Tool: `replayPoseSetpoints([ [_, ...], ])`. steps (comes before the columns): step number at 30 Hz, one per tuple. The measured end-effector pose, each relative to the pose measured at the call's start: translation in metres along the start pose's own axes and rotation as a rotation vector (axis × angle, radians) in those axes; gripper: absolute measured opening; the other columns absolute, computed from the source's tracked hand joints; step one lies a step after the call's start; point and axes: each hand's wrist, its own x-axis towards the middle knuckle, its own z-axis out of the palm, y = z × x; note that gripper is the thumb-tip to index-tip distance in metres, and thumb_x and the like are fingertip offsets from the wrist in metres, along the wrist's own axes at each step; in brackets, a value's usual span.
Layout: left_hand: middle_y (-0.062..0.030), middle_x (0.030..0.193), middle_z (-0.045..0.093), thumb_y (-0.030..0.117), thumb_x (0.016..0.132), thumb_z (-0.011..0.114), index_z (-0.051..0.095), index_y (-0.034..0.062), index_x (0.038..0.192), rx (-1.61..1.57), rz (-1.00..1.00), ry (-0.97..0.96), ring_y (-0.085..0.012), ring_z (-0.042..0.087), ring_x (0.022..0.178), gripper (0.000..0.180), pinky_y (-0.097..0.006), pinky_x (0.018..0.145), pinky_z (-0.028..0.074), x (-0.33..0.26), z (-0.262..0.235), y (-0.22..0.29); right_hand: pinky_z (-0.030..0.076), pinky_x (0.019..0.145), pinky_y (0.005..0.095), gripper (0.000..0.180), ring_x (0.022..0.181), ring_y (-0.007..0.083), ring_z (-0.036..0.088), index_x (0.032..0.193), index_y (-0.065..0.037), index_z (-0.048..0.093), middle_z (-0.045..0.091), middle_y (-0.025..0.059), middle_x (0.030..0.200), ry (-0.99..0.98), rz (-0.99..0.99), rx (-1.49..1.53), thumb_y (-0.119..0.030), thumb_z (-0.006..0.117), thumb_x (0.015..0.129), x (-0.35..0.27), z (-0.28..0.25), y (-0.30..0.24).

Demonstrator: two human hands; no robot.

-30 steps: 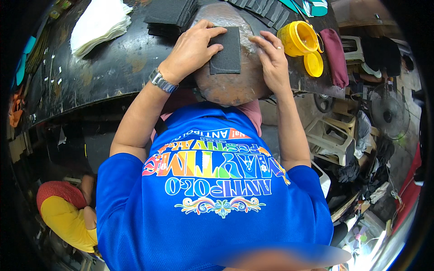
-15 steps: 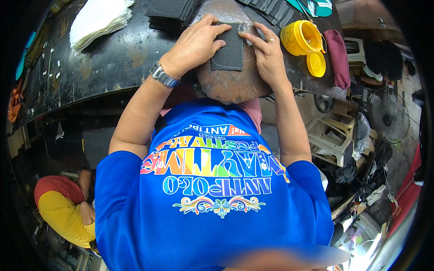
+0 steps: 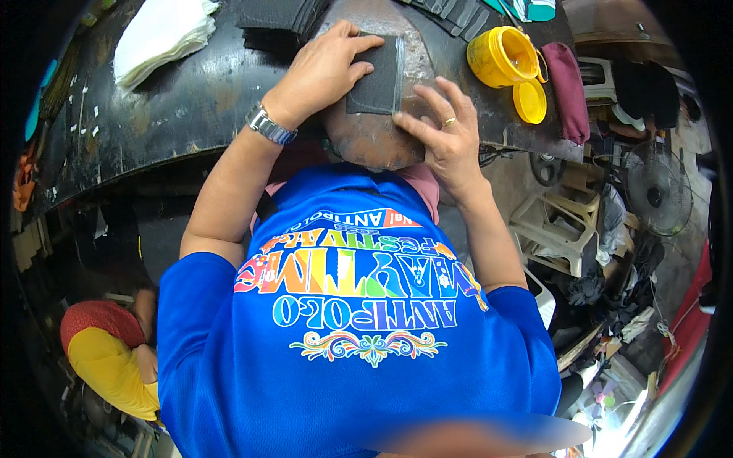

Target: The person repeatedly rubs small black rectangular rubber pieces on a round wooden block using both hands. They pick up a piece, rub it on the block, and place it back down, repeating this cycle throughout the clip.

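Left hand (image 3: 324,72) lies flat, fingers spread, pressing on a dark rectangular patch (image 3: 378,76). The patch sits on a rounded brown block (image 3: 374,137) at the near edge of the black bench (image 3: 191,107). Right hand (image 3: 450,137) is spread open, fingertips on the block just beside the patch's lower right corner; a ring shows on one finger. A wristwatch (image 3: 269,124) is on the left wrist. Well to the left on the bench lies a stack of white sheets (image 3: 160,38). To the right stand an open yellow tub (image 3: 500,55), its lid (image 3: 529,101) just beside it, and a maroon pouch (image 3: 569,76). More dark pieces (image 3: 275,15) lie behind the block.
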Motion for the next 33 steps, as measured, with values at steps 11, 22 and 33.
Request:
replayPoseSetpoints([
  [11, -0.0067, 0.114, 0.071, -0.002, 0.094, 0.059, 0.066, 0.0011, 0.125, -0.551, 0.046, 0.146, -0.0129, 0.064, 0.102, 0.033, -0.027, 0.092, 0.05, 0.107, -0.118, 0.003, 0.055, 0.086, 0.0288, 0.058, 0.096, 0.0153, 0.066, 0.152, -0.004, 0.038, 0.055, 0.0135, 0.129, 0.456, 0.631, 1.127, 0.005, 0.056, 0.098, 0.025, 0.018, 0.006],
  [22, -0.0107, 0.117, 0.072, -0.003, 0.087, 0.059, 0.067, -0.0021, 0.127, -0.464, 0.044, -0.29, -0.0194, 0.062, 0.109, 0.041, -0.032, 0.099, 0.047, 0.234, -0.054, -0.153, 0.055, 0.08, 0.0263, 0.067, 0.086, 0.0104, 0.063, 0.158, -0.008, 0.035, 0.059, 0.0111, 0.112, 0.309, 0.625, 1.031, 0.004, 0.058, 0.096, 0.03, 0.031, -0.003],
  [33, -0.0187, 0.112, 0.075, 0.003, 0.085, 0.063, 0.071, 0.0042, 0.123, 0.146, 0.012, -0.2, -0.0304, 0.07, 0.103, 0.039, -0.04, 0.094, 0.053, 0.242, -0.015, -0.146, 0.055, 0.085, 0.0277, 0.067, 0.09, 0.011, 0.062, 0.159, -0.007, 0.029, 0.058, 0.0117, 0.115, 0.246, 0.594, 0.919, -0.001, 0.061, 0.099, 0.032, 0.032, -0.003],
])
